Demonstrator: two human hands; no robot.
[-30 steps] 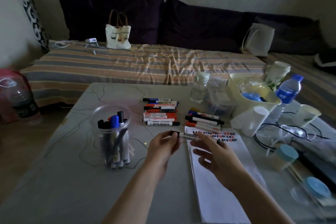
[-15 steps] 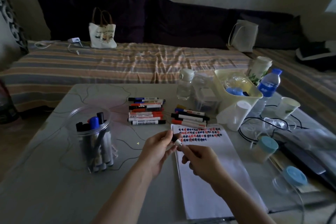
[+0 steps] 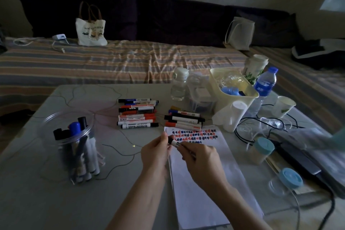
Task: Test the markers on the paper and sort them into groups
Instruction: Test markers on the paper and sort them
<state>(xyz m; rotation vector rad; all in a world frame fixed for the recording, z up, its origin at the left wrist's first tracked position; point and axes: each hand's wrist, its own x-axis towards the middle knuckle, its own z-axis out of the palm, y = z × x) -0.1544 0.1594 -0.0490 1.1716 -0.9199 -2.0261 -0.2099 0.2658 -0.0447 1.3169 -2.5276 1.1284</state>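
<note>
Hands meet over the paper: left hand pinches the marker at its black cap, right hand curls round the barrel.

Head view, forward and down over the table, dim, seemingly close.

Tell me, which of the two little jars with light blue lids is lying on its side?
The nearer jar, close to the table's right front edge, lies on its side with its blue lid facing the camera. The other jar, farther back beside the paper, stands upright.
</note>
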